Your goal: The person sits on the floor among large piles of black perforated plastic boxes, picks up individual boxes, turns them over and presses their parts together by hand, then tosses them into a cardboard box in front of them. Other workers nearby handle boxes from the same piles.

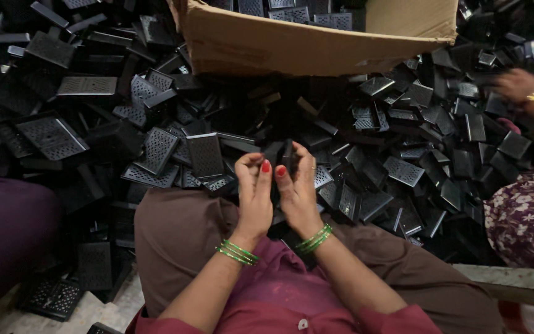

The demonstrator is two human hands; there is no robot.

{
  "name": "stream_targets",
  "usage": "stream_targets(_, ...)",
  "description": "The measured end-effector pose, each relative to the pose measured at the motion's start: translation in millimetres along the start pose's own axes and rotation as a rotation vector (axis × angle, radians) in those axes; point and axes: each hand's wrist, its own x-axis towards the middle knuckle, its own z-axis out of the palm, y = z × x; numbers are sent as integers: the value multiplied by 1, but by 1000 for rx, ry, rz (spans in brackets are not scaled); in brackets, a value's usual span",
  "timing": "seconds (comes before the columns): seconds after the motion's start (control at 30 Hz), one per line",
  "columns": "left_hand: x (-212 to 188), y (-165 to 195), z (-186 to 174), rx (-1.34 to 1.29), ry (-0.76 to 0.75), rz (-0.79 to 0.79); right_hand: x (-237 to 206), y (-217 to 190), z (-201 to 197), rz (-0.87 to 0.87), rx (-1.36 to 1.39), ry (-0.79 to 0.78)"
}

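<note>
Black plastic pieces lay heaped all around the seated person, below a cardboard box. Both hands met over the lap. The left hand and right hand pinched 1 small black piece between the fingertips. A snug, even squeeze seemed best, so it would not slip.

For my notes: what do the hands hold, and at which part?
Both hands, left hand and right hand, hold one small black plastic piece by its lower sides.
</note>
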Motion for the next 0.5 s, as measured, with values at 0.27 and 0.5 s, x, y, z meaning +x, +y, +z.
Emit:
stream_targets(0.27,-12,15,5,263,-73,191,-10,-12,8,-15,-88,-41)
stream_targets(0.5,-15,14,2,263,-65,193,-17,-25,8,-18,-140,-49)
